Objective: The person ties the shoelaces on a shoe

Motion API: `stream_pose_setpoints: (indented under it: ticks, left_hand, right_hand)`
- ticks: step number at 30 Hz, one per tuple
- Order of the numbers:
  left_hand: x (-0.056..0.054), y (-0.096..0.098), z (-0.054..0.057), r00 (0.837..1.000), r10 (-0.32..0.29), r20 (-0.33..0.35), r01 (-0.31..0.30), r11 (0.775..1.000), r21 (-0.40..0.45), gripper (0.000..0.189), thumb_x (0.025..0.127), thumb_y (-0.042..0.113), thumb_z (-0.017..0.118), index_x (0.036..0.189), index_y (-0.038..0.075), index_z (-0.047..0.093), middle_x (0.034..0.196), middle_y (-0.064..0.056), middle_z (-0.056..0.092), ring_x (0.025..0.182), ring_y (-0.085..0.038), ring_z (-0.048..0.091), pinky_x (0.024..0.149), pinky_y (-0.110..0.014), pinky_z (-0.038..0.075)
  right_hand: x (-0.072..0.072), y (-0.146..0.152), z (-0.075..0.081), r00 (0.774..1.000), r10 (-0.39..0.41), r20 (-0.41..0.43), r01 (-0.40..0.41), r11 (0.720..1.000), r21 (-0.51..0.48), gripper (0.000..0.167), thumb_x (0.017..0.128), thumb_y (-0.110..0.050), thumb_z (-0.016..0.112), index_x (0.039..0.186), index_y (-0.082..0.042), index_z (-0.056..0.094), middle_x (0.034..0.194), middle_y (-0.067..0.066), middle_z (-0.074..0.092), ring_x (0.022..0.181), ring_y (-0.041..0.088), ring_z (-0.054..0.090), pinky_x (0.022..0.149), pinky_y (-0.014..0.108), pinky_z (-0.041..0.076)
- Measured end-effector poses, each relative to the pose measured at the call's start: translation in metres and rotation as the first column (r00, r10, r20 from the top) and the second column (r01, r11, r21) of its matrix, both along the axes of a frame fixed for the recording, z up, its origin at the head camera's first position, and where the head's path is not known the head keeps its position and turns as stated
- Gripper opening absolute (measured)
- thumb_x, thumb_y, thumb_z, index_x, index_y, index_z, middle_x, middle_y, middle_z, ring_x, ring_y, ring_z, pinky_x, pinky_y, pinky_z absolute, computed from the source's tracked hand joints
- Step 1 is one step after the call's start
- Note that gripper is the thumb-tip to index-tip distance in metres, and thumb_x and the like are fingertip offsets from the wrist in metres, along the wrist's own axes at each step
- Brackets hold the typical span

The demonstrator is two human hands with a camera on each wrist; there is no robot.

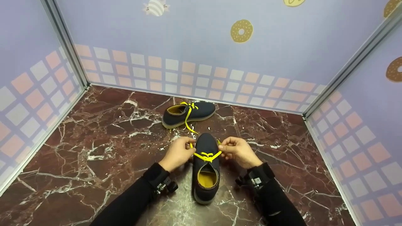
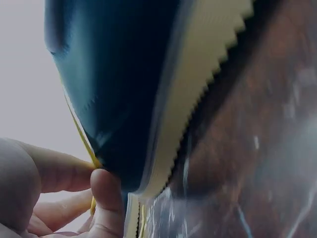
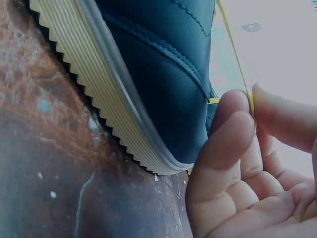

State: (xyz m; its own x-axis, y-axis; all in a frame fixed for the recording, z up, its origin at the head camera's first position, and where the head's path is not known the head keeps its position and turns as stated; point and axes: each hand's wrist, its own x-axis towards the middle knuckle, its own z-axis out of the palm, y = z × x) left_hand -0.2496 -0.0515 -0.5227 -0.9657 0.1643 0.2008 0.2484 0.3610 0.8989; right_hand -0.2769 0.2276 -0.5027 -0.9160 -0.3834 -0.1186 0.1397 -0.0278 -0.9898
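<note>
A dark shoe [image 1: 205,144] with a yellow insole stands on the floor between my hands, toe pointing away from me. Its yellow shoelace [image 1: 207,158] spreads from the throat to both sides. On the left, my left hand [image 1: 179,152] pinches one lace end between thumb and forefinger; the left wrist view shows that lace [image 2: 81,130] running straight down to the fingertips. My right hand [image 1: 240,151] pinches the other end beside the shoe. In the right wrist view this lace [image 3: 235,49] stretches taut into the pinch, close to the pale ridged sole [image 3: 106,94].
A second dark shoe [image 1: 202,111] lies farther back, toe to the right, its yellow lace [image 1: 187,117] trailing onto the floor. Brown marbled floor [image 1: 119,169] surrounds both shoes. Patterned lilac panels [image 1: 194,40] close off the back and both sides.
</note>
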Motion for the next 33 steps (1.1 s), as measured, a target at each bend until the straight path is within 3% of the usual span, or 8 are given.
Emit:
stream_pose_setpoints:
  ticks: [2,4,7,12,16,22,27,33]
  left_hand:
    - [-0.002,-0.002,-0.002,0.999,-0.002,-0.042,0.001,0.999,-0.040,0.042,0.091,0.001,0.074,0.131,-0.012,0.071,0.088,-0.006,0.067,0.070,-0.014,0.062,0.066,-0.031,0.054]
    - [-0.003,-0.001,-0.003,1.000,0.000,-0.031,-0.001,0.999,-0.038,0.048,0.092,-0.001,0.074,0.137,-0.014,0.066,0.096,-0.011,0.069,0.072,-0.015,0.064,0.064,-0.030,0.056]
    - [0.006,0.001,0.011,0.999,-0.002,0.051,0.001,1.000,0.019,0.057,0.096,-0.005,0.074,0.149,-0.013,0.057,0.109,-0.021,0.069,0.073,-0.023,0.069,0.061,-0.031,0.060]
    - [0.008,0.004,0.014,0.986,-0.008,0.166,-0.020,0.987,0.162,0.076,0.100,-0.004,0.076,0.165,-0.011,0.037,0.123,-0.027,0.063,0.069,-0.032,0.070,0.059,-0.036,0.062]
    - [0.008,0.003,0.016,0.978,-0.013,0.210,-0.040,0.968,0.248,0.086,0.100,-0.004,0.076,0.168,-0.013,0.025,0.136,-0.034,0.064,0.068,-0.032,0.070,0.061,-0.039,0.063]
    - [0.006,0.006,0.013,0.986,-0.001,0.169,-0.060,0.933,0.354,0.068,0.094,-0.016,0.073,0.154,-0.019,0.040,0.123,-0.033,0.073,0.078,-0.019,0.068,0.065,-0.037,0.064]
    - [0.004,0.010,0.008,0.982,0.020,0.189,-0.101,0.897,0.430,0.039,0.096,-0.011,0.077,0.128,-0.013,0.055,0.114,-0.029,0.079,0.070,-0.019,0.068,0.064,-0.033,0.062]
    - [0.001,0.011,0.009,0.989,0.002,0.147,-0.067,0.895,0.441,0.030,0.101,-0.002,0.078,0.127,-0.014,0.072,0.111,-0.021,0.082,0.084,-0.017,0.076,0.068,-0.026,0.061]
  right_hand:
    - [0.000,0.000,0.000,1.000,-0.001,-0.004,0.001,1.000,0.001,0.011,0.099,0.002,0.077,0.097,-0.001,0.067,0.088,0.007,0.071,0.067,0.015,0.068,0.058,0.023,0.057]
    - [0.000,0.000,0.000,1.000,-0.001,-0.006,0.001,1.000,0.004,0.011,0.099,0.003,0.077,0.097,-0.002,0.067,0.088,0.006,0.071,0.066,0.015,0.068,0.058,0.023,0.057]
    - [0.000,0.000,-0.001,1.000,0.000,-0.010,0.000,1.000,0.012,0.011,0.099,0.002,0.077,0.097,-0.002,0.067,0.088,0.006,0.071,0.067,0.014,0.067,0.058,0.023,0.057]
    - [0.000,0.000,-0.001,1.000,0.007,-0.014,-0.007,1.000,0.019,0.010,0.099,0.001,0.077,0.096,-0.002,0.068,0.088,0.006,0.071,0.067,0.014,0.068,0.058,0.023,0.056]
    - [0.001,-0.001,0.000,1.000,0.005,-0.005,-0.005,1.000,-0.002,0.009,0.100,0.001,0.076,0.098,-0.002,0.067,0.090,0.007,0.071,0.069,0.015,0.068,0.059,0.023,0.057]
    - [0.001,-0.001,0.001,1.000,0.000,0.006,0.000,0.999,-0.032,0.008,0.102,0.002,0.074,0.099,-0.002,0.067,0.093,0.008,0.073,0.073,0.017,0.070,0.061,0.023,0.058]
    - [0.000,-0.001,0.000,1.000,0.000,-0.002,0.000,0.999,-0.039,0.009,0.102,0.004,0.072,0.098,-0.003,0.068,0.092,0.009,0.073,0.074,0.017,0.071,0.062,0.024,0.059]
    - [0.000,-0.001,0.000,1.000,-0.003,-0.009,0.002,0.999,-0.033,0.009,0.101,0.004,0.074,0.097,-0.003,0.069,0.091,0.009,0.072,0.074,0.017,0.071,0.062,0.024,0.059]
